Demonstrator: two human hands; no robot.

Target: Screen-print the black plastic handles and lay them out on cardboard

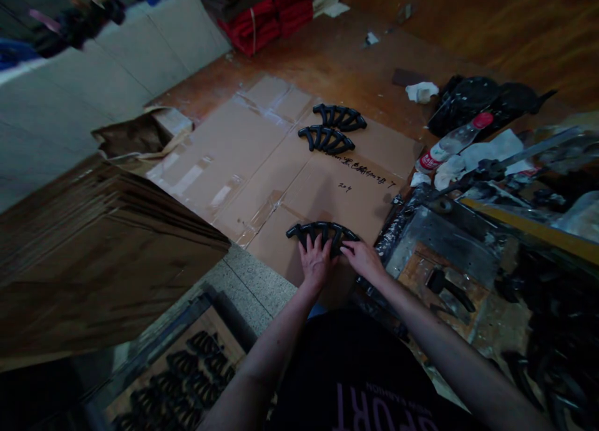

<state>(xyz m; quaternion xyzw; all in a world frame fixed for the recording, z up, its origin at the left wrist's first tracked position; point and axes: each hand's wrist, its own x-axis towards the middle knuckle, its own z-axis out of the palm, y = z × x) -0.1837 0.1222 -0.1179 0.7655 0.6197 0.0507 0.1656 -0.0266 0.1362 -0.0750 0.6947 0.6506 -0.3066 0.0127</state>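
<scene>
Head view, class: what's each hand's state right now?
Left hand: open, spread over the curved black part.
Right hand: at that part's right end; grip can't be told.

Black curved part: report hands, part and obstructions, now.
Left hand spread on black curved part; right hand at its right end. Part lies on cardboard. Two similar parts beyond, not blocking.

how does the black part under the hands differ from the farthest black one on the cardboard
The left hand and right hand are at the near part; the far part is untouched. The near part is partly hidden by the hands, while the far part is uncovered. The near part lies apart; the far part lies beside a similar part. Both are black, curved and ribbed.
</scene>
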